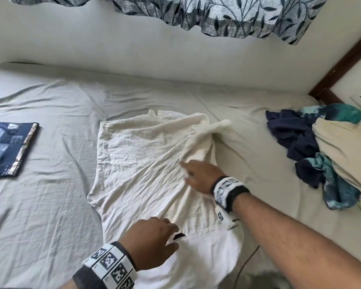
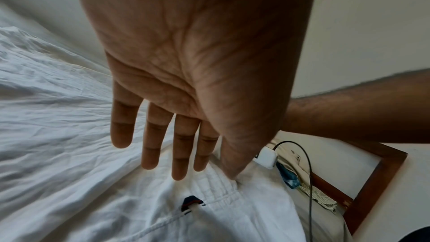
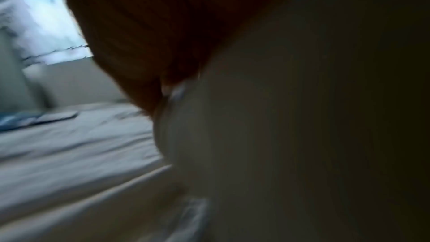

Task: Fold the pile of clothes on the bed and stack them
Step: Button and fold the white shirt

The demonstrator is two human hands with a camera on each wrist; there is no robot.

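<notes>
Head view: left hand (image 1: 152,240) flat on white garment (image 1: 138,163), right hand (image 1: 200,176) pinching it.

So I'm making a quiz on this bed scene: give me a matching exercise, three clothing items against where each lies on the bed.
Items:
1. cream garment
2. folded dark blue garment
3. unfolded pile

Places:
a. left side of the bed
b. right side, by the wooden frame
c. middle, under both hands

Pairs: 1-c, 2-a, 3-b
</notes>
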